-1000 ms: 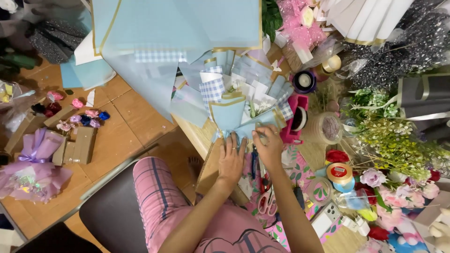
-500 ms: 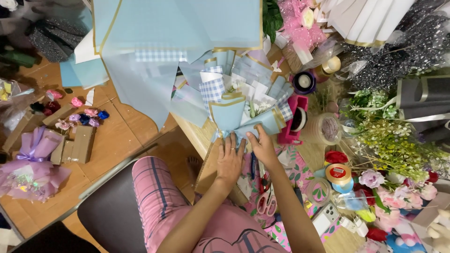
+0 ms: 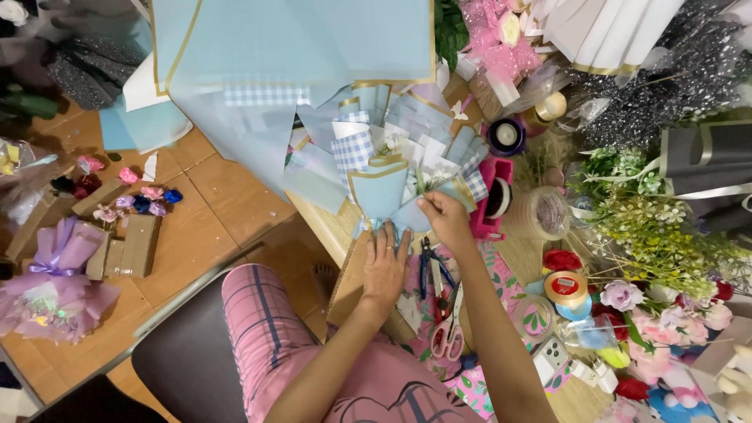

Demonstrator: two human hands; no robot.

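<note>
A bouquet wrapped in light blue and blue-checked paper with gold edges (image 3: 384, 168) lies on the table's edge. My left hand (image 3: 385, 262) presses flat on its narrow lower end, fingers spread. My right hand (image 3: 445, 218) pinches the edge of a light blue sheet at the bouquet's right side. Between my forearms lie black pliers (image 3: 429, 262) and pink-handled scissors (image 3: 448, 333) on a floral cloth.
A large blue sheet (image 3: 290, 47) hangs at the top. A pink tape dispenser (image 3: 495, 196), ribbon rolls (image 3: 565, 288), artificial flowers (image 3: 666, 235) and paper rolls crowd the right. On the tiled floor at left sit a purple bouquet (image 3: 51, 290), small cardboard boxes (image 3: 129, 247) and tiny flowers.
My right hand has shifted up and right along the bouquet's side and now pinches the blue paper there. My left hand stays pressed on the lower end.
</note>
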